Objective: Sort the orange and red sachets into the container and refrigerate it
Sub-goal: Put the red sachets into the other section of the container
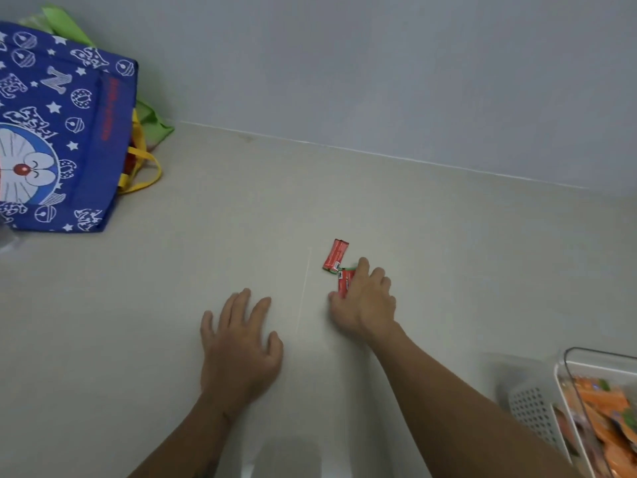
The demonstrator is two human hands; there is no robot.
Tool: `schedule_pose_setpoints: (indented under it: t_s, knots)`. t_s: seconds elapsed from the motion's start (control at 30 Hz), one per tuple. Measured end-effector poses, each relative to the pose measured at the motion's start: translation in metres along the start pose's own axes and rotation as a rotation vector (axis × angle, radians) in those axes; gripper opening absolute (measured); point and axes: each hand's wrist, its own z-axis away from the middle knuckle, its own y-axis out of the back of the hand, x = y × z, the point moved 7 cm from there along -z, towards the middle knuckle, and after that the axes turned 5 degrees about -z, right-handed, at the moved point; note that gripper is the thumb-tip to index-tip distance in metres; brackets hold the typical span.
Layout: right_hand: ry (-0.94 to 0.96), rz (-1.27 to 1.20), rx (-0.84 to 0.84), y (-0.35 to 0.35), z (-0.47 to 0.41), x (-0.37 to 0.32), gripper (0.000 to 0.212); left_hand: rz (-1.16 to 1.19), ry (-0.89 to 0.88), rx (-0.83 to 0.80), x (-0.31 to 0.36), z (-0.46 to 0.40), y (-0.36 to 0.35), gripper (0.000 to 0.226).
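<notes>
Left hand: spread flat on the worktop.
Right hand: pinching a red sachet.
Second red sachet: lying just beside it.
Container: far right, holding orange sachets.

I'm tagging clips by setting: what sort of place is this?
Probably a home kitchen counter: a plain countertop against a wall, a blue bag standing on it, and a clear container of orange sachets at the right edge.
</notes>
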Motion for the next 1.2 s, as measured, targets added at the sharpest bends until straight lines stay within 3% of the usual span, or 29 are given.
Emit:
schedule_pose_setpoints:
  t_s: [0.13, 0.33, 0.5, 0.63, 0.77, 0.93, 1.07, 1.2]
  knots:
    - [-0.011, -0.120, -0.002, -0.002, -0.011, 0.008, 0.066, 0.018, 0.018, 0.001, 0.000, -0.002, -0.001, 0.060]
    - [0.105, -0.049, -0.097, -0.003, -0.028, 0.016, 0.035, 0.006, 0.033, -0.025, -0.002, -0.002, -0.001, 0.059]
    - [0.257, -0.031, 0.071, 0.015, -0.051, 0.000, 0.021, 0.006, 0.042, -0.026, -0.003, -0.003, -0.002, 0.059]
    - [0.436, 0.119, 0.111, 0.019, -0.069, -0.027, 0.029, 0.018, 0.039, -0.024, -0.002, -0.003, -0.001, 0.059]
    - [0.645, 0.392, -0.095, -0.012, -0.073, -0.045, 0.039, 0.018, 0.038, -0.010, -0.003, -0.003, 0.000, 0.059]
    - [0.639, 0.500, -0.052, -0.023, -0.040, -0.046, 0.038, 0.025, 0.047, -0.038, -0.003, -0.002, -0.002, 0.059]
    - [0.623, 0.430, -0.002, -0.029, 0.023, -0.020, 0.037, 0.035, 0.041, -0.049, -0.005, -0.003, 0.000, 0.059]
    - [0.490, 0.341, -0.082, -0.018, 0.094, 0.027, 0.036, 0.006, 0.026, -0.174, -0.006, 0.005, -0.002, 0.065]
